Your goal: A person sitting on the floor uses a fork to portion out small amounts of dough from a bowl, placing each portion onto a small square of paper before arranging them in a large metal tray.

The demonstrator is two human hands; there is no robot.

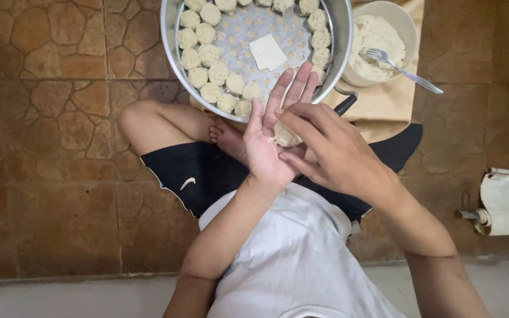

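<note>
My left hand is held palm up over my lap with a pale dumpling lying in it. My right hand comes in from the right, and its fingers press on the dumpling. Just beyond my fingertips stands a round metal steamer tray with a perforated bottom. Several finished dumplings line its left and near rim. A small stack of square white wrappers lies in the tray's middle.
A cream bowl of pale filling with a metal fork in it sits to the right of the tray on brown paper. My crossed legs rest on a stone-pattern floor. A paper roll on a holder is at the far right.
</note>
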